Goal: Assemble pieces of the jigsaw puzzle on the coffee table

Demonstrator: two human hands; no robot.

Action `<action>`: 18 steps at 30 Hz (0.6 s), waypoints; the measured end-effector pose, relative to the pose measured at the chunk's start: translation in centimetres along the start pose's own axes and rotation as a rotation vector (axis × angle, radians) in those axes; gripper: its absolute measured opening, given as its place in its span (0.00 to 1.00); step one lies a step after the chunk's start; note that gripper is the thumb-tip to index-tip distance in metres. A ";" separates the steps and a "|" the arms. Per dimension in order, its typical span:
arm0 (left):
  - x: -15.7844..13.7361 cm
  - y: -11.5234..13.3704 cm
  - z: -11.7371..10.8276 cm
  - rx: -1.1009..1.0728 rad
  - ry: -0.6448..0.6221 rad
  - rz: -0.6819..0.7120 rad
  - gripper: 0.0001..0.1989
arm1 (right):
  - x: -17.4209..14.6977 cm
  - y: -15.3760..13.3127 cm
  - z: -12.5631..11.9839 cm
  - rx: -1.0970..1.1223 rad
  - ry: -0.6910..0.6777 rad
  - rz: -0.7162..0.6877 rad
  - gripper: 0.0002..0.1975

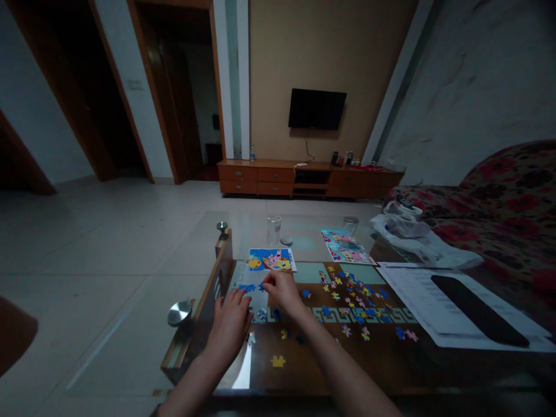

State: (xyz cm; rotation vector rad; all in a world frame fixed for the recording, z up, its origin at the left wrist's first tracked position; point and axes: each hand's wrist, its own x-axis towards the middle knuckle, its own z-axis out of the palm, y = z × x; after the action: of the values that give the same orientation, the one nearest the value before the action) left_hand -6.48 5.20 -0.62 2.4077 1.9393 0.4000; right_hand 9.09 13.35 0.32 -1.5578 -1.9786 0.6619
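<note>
On the near side of the picture card (272,260), the right hand (284,291) pinches a blue puzzle piece (261,286) beside some blue pieces (249,288) — whether the left hand (231,319) there holds anything, I cannot tell — and a stray fingertip could knock them askew.

One wide view looks from the wearer's head, facing forward and angled down over the glass-topped brown wooden desk (391,370). The bare left hand (231,320) and bare right hand (283,289) show near, below centre, seen from above and behind. The flat black rectangular television (317,109) on the tan wall (269,52) hangs far off, nearly head-on; the red-flowered fabric sofa (512,197) is cut by the right edge.
</note>
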 end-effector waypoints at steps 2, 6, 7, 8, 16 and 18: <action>0.1 0.2 -0.3 -0.006 -0.021 -0.007 0.13 | 0.6 -0.2 0.8 -0.034 -0.006 0.026 0.05; 0.6 0.9 -0.8 -0.029 -0.067 -0.010 0.14 | 1.2 -0.4 1.6 -0.103 -0.002 0.078 0.06; 0.7 1.1 -0.8 -0.034 -0.076 -0.011 0.15 | 1.3 -0.5 1.7 -0.118 0.000 0.088 0.07; 0.8 1.3 -0.8 -0.039 -0.084 -0.012 0.15 | 1.4 -0.6 1.8 -0.131 0.001 0.095 0.07; 1.1 1.6 -0.2 -0.061 -0.093 -0.016 0.15 | 1.6 -1.5 1.6 -0.200 -0.018 0.111 0.08; 1.0 1.5 -0.1 -0.067 -0.095 -0.014 0.15 | 1.5 -1.6 1.5 -0.205 -0.022 0.112 0.08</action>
State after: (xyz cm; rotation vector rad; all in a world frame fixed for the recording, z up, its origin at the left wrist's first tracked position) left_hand -4.85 5.84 -0.05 2.3265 1.8720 0.3378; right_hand 6.63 14.35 0.40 -1.8004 -2.0402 0.5347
